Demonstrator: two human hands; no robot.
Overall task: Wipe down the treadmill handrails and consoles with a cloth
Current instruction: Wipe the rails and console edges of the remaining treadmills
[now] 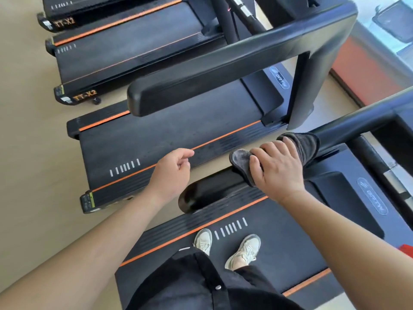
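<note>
Treadmills (156,139) line the floor (26,130); right hand (279,166) clamps the cloth (301,146) around the handrail (214,189) to wipe it; left hand (172,171) idles, loosely curled.

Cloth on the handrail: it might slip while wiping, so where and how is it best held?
Probably from above, at the middle of the cloth where it drapes over the handrail, fingers wrapping cloth and rail together, as the right hand does.

Orange "TT-X2" stands at the rear corner of the farthest black orange-striped treadmill (116,14) and its nearer black neighbour treadmill (134,50); blue oval motor-cover logos (279,78) are illegible.
</note>
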